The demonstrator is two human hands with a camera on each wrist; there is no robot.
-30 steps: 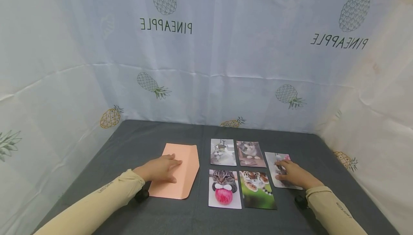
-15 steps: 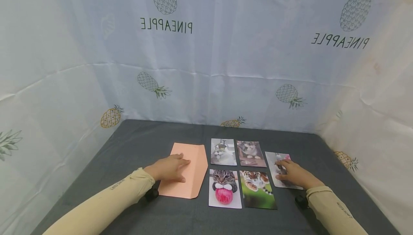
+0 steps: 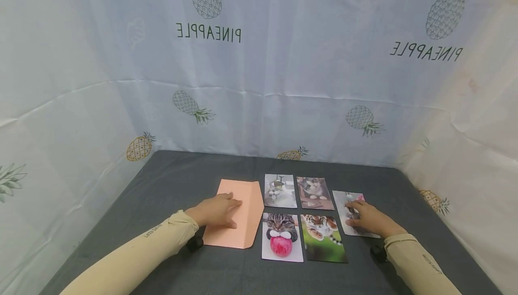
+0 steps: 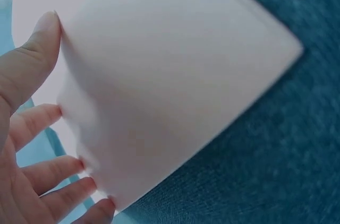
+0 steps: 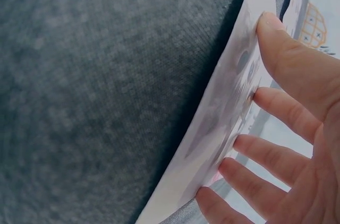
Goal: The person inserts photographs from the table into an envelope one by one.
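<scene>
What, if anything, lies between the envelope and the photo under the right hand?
Four others. Far row: a pale photo and a grey-white cat photo; near row: a tabby-cat photo and a tiger-cub photo. Nothing visible separates the left hand from the peach envelope.

Here's your left hand (image 4: 32, 126) at left and lower left, thumb and fingertips touching the pale sheet (image 4: 159, 65), its corner pointing right over the dark blue cloth (image 4: 265, 155)!

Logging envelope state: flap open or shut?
Open: the head view shows the peach envelope with its tapered flap spread rightward, not folded over.
</scene>
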